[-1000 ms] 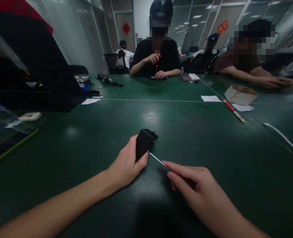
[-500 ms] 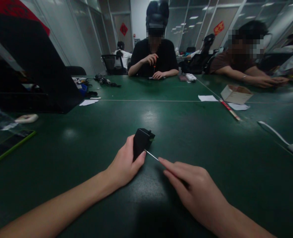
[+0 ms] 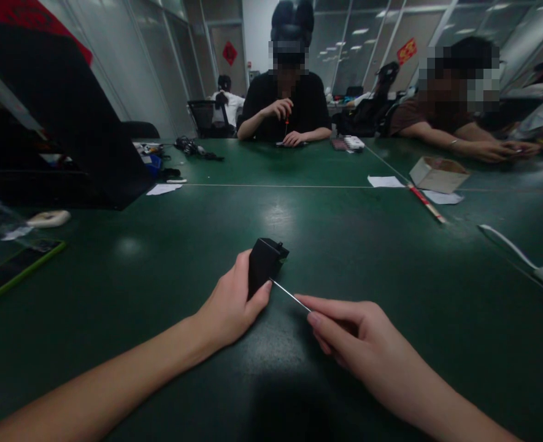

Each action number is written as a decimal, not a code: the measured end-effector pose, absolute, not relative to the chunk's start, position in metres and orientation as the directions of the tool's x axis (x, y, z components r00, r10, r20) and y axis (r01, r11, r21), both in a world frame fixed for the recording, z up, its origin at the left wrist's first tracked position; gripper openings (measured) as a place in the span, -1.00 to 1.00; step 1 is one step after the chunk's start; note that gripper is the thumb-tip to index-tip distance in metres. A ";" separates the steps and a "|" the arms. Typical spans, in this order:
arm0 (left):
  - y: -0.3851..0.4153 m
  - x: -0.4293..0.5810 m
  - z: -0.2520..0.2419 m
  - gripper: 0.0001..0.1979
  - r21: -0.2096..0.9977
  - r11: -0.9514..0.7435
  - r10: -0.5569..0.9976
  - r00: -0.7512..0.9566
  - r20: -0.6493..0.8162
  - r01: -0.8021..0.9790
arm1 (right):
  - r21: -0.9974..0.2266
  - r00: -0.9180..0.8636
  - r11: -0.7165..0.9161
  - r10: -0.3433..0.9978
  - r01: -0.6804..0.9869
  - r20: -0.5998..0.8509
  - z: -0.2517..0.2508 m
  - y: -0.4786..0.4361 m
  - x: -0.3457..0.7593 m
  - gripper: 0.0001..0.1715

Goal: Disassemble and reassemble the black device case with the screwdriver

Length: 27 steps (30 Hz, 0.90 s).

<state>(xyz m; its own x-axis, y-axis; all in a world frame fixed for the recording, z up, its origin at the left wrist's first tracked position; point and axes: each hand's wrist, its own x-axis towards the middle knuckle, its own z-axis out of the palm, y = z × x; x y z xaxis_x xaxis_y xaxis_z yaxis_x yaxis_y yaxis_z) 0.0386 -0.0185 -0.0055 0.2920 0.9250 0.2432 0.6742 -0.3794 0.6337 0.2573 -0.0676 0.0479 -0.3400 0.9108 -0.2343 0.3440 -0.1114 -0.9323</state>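
Note:
A small black box-like device (image 3: pixel 264 265) stands on the green table (image 3: pixel 345 245) in front of me. My left hand (image 3: pixel 229 306) is wrapped round its near side, thumb on the right edge, holding it upright. My right hand (image 3: pixel 358 341) is closed on a thin screwdriver (image 3: pixel 290 294). Its metal shaft runs up and left, and the tip touches the device's lower right corner. The tool's handle is hidden inside my fingers.
A black case (image 3: pixel 59 141) stands at the left, with a green-edged tablet (image 3: pixel 18 267) and a white mouse (image 3: pixel 48 218) nearby. A cardboard box (image 3: pixel 438 174), paper slips and a red stick (image 3: pixel 425 202) lie at the right. Two other people sit across the table.
My right hand slid toward the device, then drew back a little, showing more of the shaft. My left hand and the device stayed almost still.

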 end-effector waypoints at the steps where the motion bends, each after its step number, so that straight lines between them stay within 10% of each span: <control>1: -0.019 0.039 -0.005 -0.49 0.633 -0.379 0.925 0.294 0.241 0.675 | -0.911 -0.341 0.016 0.930 0.411 -0.137 0.047 -0.068 0.257 -0.62; 13: -0.020 0.040 -0.004 -0.49 0.606 -0.387 0.922 0.299 0.246 0.695 | -0.621 -0.438 0.493 0.862 0.609 0.255 0.039 -0.074 0.256 -0.58; 20: -0.020 0.041 -0.003 -0.49 0.599 -0.376 0.927 0.289 0.240 0.707 | -0.182 -0.547 0.608 0.783 0.772 0.295 0.019 -0.079 0.261 -0.44; 24: -0.018 0.039 -0.007 -0.49 0.597 -0.383 0.923 0.276 0.266 0.705 | -0.458 -0.473 0.539 0.842 0.707 0.260 0.029 -0.073 0.258 -0.50; 27: -0.017 0.039 -0.008 -0.49 0.590 -0.393 0.919 0.276 0.283 0.705 | -0.840 -0.368 0.146 0.928 0.522 -0.067 0.046 -0.066 0.255 -0.59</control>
